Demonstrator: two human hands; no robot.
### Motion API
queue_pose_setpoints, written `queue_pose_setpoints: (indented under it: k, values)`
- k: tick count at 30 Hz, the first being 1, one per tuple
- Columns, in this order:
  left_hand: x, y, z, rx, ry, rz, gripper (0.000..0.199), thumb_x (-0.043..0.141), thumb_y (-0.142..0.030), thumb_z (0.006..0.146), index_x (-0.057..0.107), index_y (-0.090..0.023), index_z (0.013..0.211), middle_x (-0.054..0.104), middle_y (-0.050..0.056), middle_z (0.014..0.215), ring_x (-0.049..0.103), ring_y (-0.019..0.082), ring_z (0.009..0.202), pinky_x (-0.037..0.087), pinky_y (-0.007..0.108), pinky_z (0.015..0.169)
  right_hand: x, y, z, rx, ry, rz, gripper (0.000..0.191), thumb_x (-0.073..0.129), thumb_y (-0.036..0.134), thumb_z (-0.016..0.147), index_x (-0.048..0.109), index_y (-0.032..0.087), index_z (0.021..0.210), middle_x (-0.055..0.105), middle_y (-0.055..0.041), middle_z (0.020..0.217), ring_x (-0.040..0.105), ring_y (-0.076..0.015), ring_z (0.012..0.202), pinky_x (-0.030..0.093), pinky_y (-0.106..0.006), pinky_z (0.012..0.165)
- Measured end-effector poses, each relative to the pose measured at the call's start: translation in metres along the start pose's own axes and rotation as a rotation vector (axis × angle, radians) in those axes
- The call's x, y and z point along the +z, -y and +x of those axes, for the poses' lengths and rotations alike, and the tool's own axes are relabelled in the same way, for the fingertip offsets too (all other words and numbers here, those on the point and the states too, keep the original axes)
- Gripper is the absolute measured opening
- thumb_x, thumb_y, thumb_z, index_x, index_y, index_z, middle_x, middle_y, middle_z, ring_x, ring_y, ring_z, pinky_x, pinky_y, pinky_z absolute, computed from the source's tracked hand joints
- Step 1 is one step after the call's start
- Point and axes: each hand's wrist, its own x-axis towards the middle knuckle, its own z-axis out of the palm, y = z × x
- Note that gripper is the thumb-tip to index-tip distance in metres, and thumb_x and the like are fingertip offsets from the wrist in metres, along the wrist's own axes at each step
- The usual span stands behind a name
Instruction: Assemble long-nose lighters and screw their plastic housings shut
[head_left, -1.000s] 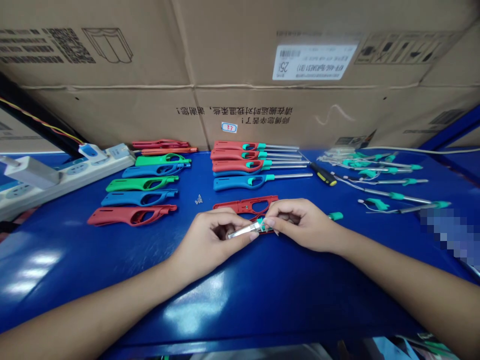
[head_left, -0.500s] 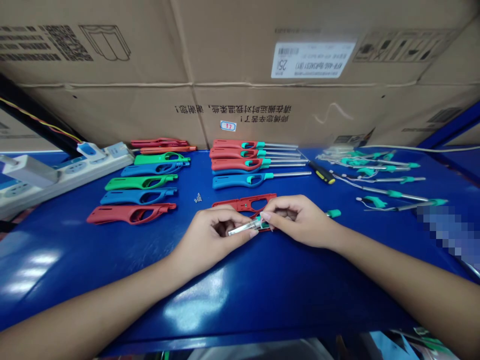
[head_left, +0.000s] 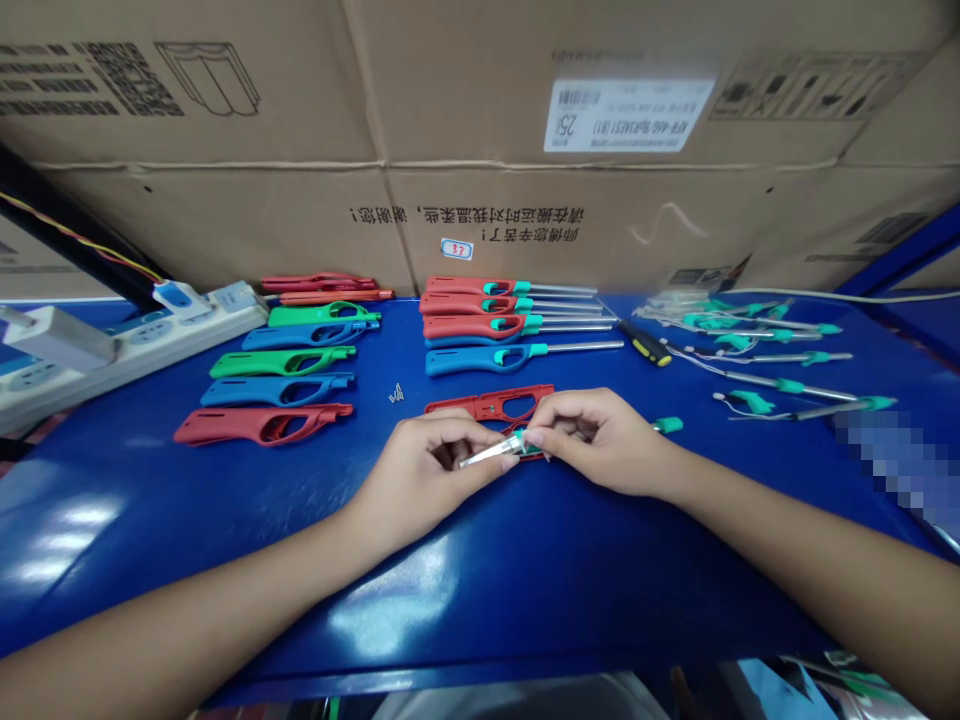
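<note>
My left hand (head_left: 435,465) pinches a clear, shiny tube-like piece (head_left: 484,455) between thumb and fingers. At the piece's right end, by a green part, my right hand (head_left: 581,435) is closed with thumb and finger pressed together; what exactly they grip is too small to tell. Just behind the hands lies a red handle shell (head_left: 480,404) on the blue table, and more red plastic shows beneath them, mostly covered. A green tip (head_left: 667,425) sticks out beyond my right hand.
Red, green and blue handle shells (head_left: 281,363) lie at left near a white power strip (head_left: 135,345). Small screws (head_left: 396,393), lighters with metal rods (head_left: 487,359), a screwdriver (head_left: 645,345) and wired metal tubes (head_left: 787,385) are around. A cardboard box (head_left: 465,130) stands behind.
The clear piece has tilted slightly between my fingers. Both hands stay in nearly the same place.
</note>
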Motion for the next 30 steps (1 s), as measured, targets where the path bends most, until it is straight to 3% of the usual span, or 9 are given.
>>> queue_pose_setpoints:
  k: [6,11,18,25,30]
  values:
    - [-0.010,-0.004,0.001,0.107,0.012,0.145,0.014,0.075,-0.031,0.087,0.080,-0.021,0.095,0.072,0.002,0.081,0.055,0.010,0.060,0.042,0.021,0.054,0.001,-0.003,0.000,-0.024,-0.019,0.021,0.036,0.067,0.053,0.085,0.067,0.017,0.082,0.061,-0.0014,0.070,0.048,-0.0103,0.057,0.037,-0.024,0.051]
    - [-0.032,-0.013,0.002,0.315,0.079,0.526,0.025,0.070,-0.032,0.092,0.075,-0.024,0.115,0.074,0.003,0.091,0.063,0.018,0.079,0.048,0.029,0.072,0.001,-0.002,0.002,0.008,-0.058,0.068,0.038,0.062,0.053,0.090,0.066,0.018,0.104,0.062,0.0003,0.074,0.039,-0.0062,0.047,0.029,-0.022,0.042]
    - [-0.036,-0.009,0.004,0.274,0.189,0.669,0.014,0.069,-0.033,0.093,0.073,-0.022,0.100,0.073,0.002,0.094,0.064,0.020,0.089,0.048,0.032,0.079,-0.002,-0.002,0.003,0.020,-0.046,0.101,0.031,0.061,0.045,0.092,0.063,0.018,0.107,0.060,0.0020,0.075,0.039,-0.0047,0.046,0.030,-0.021,0.042]
    - [-0.033,-0.007,0.003,0.128,0.236,0.654,0.014,0.070,-0.029,0.091,0.072,-0.021,0.103,0.070,0.003,0.101,0.066,0.019,0.086,0.050,0.029,0.072,-0.004,-0.005,0.002,0.044,-0.031,0.088,0.032,0.060,0.045,0.093,0.063,0.018,0.110,0.057,0.0032,0.070,0.037,-0.0054,0.045,0.028,-0.022,0.042]
    - [-0.034,-0.010,0.000,0.171,0.208,0.636,0.019,0.067,-0.031,0.093,0.074,-0.021,0.108,0.071,0.005,0.103,0.068,0.020,0.090,0.052,0.030,0.075,-0.004,-0.004,0.003,0.061,-0.048,0.072,0.032,0.059,0.043,0.093,0.063,0.018,0.111,0.063,0.0001,0.077,0.038,-0.0050,0.044,0.029,-0.021,0.041]
